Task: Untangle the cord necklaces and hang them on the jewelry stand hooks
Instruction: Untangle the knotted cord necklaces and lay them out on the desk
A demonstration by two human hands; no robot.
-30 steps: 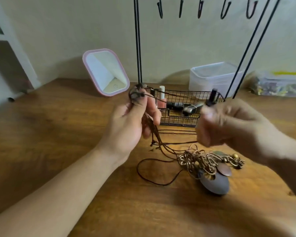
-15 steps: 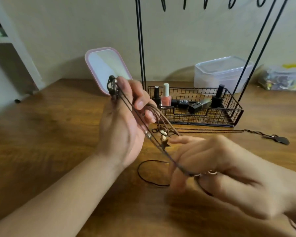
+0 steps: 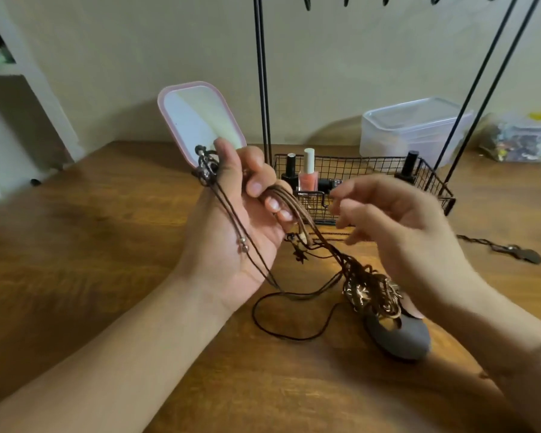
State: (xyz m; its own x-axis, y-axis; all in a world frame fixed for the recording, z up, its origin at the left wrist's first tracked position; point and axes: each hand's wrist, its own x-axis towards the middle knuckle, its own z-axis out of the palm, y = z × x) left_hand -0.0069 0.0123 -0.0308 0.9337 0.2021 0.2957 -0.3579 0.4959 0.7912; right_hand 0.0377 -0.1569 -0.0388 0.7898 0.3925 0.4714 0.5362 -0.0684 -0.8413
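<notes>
My left hand (image 3: 238,232) is raised above the wooden table (image 3: 107,276), its fingers curled round a bundle of brown cord necklaces (image 3: 297,220). The cords run down to a tangle of gold pendants (image 3: 372,295) and a grey disc pendant (image 3: 400,335) lying on the table. A dark cord loop (image 3: 281,320) trails beside them. My right hand (image 3: 403,239) hovers over the tangle with fingers loosely spread, holding nothing. The black jewelry stand (image 3: 263,89) rises behind, its hooks (image 3: 344,0) at the top edge.
A wire basket (image 3: 431,179) at the stand's foot holds nail polish bottles. A pink-framed mirror (image 3: 197,120) leans behind my left hand. A clear plastic box (image 3: 416,126) stands back right. One separate necklace with a dark pendant (image 3: 525,254) lies at right.
My right hand has let go of the cords and lifted from low over the table to beside my left hand. The pendant tangle is uncovered again.
</notes>
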